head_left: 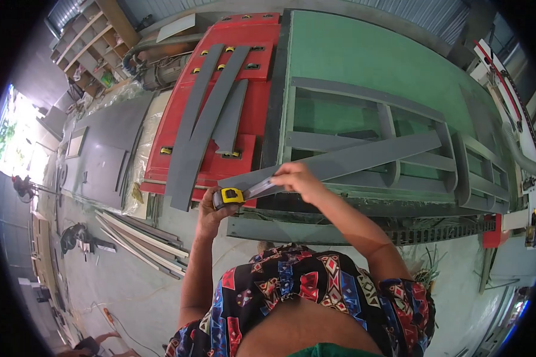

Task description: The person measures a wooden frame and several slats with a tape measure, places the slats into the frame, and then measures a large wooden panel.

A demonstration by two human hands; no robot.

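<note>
My left hand (209,209) is closed around a yellow and black tape measure (230,197). A short length of its blade (259,187) is drawn out, and the fingers of my right hand (296,179) pinch that blade near its end. Just beyond my hands, a long grey board (363,157) slants across the red surface and the green table. Beneath its right part lies a grey slatted frame (393,146) with curved ends. Another long grey board (203,140) rests on the red surface to the left of my hands.
The red machine bed (253,53) carries several yellow-black rollers and more grey strips. A green table (363,53) adjoins it, with a smaller grey frame (485,172) at right. A cable chain (441,232) runs along the near edge. Strips (143,244) lie on the floor.
</note>
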